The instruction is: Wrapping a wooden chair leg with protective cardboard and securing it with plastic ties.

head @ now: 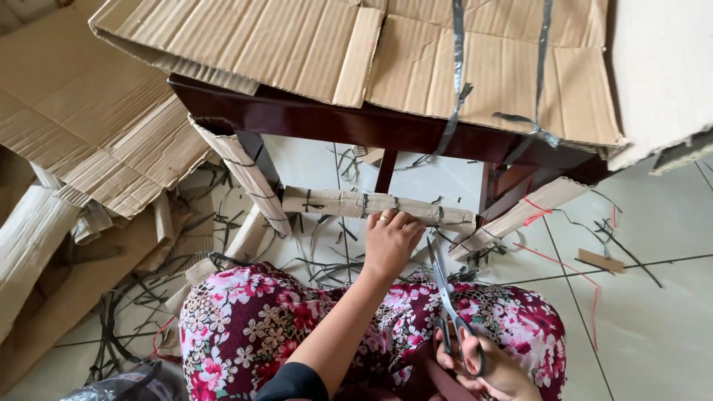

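At mid-frame the left hand (391, 239) rests on the cardboard-wrapped rung (371, 203) of a dark wooden chair (327, 119), fingers curled together over it — seemingly steadying the wrap. Lower right, the right hand (490, 367) grips scissors (448, 297) through the loops, blades nearly closed, tips aimed at the rung's strapping.

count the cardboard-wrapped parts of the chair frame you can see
3: the left leg, the crossbar under the left hand, and the right leg. Others may be hidden behind the cardboard sheets.
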